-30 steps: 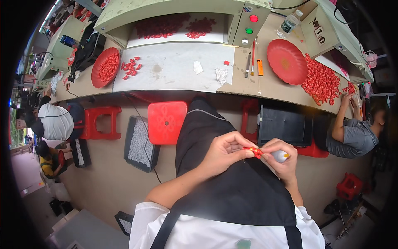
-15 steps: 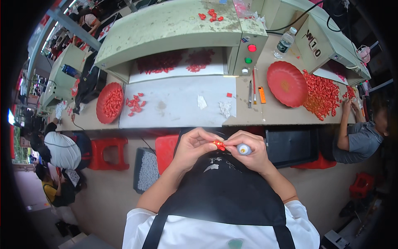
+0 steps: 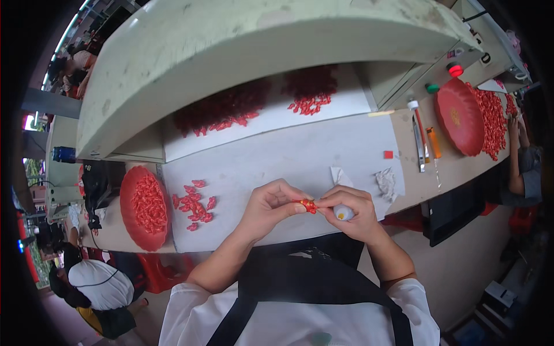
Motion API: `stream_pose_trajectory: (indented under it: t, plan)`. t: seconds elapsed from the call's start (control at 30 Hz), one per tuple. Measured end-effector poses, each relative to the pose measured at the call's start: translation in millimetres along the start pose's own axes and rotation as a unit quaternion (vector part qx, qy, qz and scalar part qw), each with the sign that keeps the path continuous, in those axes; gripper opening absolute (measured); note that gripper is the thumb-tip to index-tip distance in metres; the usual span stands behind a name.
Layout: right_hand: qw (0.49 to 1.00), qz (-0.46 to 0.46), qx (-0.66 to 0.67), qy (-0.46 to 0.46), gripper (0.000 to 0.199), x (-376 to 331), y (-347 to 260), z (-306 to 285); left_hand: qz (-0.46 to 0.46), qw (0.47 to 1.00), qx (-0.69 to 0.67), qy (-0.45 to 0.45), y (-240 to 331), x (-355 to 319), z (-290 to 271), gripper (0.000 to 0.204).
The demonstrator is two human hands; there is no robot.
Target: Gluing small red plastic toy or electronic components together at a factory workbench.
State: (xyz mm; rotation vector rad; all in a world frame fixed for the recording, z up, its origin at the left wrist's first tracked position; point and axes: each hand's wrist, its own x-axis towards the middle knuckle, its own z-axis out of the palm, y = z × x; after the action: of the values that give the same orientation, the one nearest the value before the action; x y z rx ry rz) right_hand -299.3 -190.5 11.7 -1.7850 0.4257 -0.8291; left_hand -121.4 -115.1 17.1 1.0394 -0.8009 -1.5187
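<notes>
My left hand [image 3: 268, 209] is closed, pinching a small shiny red piece with gold on it [image 3: 309, 206] between thumb and fingers. My right hand [image 3: 360, 218] meets it from the other side, its fingertips at the piece. Tucked in that same hand is a small whitish squeeze bottle with a yellowish tip [image 3: 343, 213], pointing up toward me. Both hands are over the front part of a white paper sheet [image 3: 277, 164]. To their left, several loose red pieces [image 3: 193, 203] lie on the sheet, beside a red scalloped bowl [image 3: 131, 222] filled with similar pieces.
A pale green arched machine [image 3: 248, 40] spans the back, with red pieces [image 3: 311, 104] beneath it. Crumpled tissue [image 3: 385, 183], a metal tool [image 3: 418, 144] and an orange cutter [image 3: 434, 143] lie rightward. Beyond are a red bowl [image 3: 461, 118], a red heap [image 3: 490, 124] and a co-worker [image 3: 525, 167].
My view has moved forward and turned, so the machine looks larger. Both hands have gone from in front of the table edge to over the sheet, still holding the piece and bottle.
</notes>
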Motion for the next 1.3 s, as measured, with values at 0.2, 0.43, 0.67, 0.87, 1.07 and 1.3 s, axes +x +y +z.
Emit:
stream_pose_trajectory:
  t: [0.2, 0.43, 0.67, 0.87, 1.07, 1.3]
  plan:
    - [0.997, -0.004, -0.071, 0.021, 0.025, -11.0, -12.3, 77.0, 0.040, 0.996, -0.076, -0.013, -28.7, -53.0, -51.1, 0.012]
    - [0.976, -0.069, -0.202, 0.036, 0.023, -26.5, -42.1, 141.7, 0.109, 0.987, -0.108, -0.047, -37.8, -99.7, -86.7, 0.014]
    - [0.976, -0.075, -0.189, 0.080, 0.020, -46.7, -56.5, 186.4, 0.140, 0.978, -0.156, 0.016, -43.5, -145.0, -85.0, 0.019]
    - [0.994, 0.028, -0.049, 0.094, 0.009, -59.4, -61.7, 194.1, 0.318, 0.946, -0.038, 0.049, -59.0, -160.8, -76.4, 0.020]
    - [0.989, 0.079, -0.012, 0.121, 0.004, -82.9, -61.6, 186.0, 0.334, 0.939, 0.035, 0.075, -72.0, -165.9, -57.5, 0.019]
    - [0.983, 0.117, 0.021, 0.143, 0.006, -103.5, -58.6, 185.3, 0.310, 0.947, 0.066, 0.048, -77.1, -171.8, -52.8, 0.017]
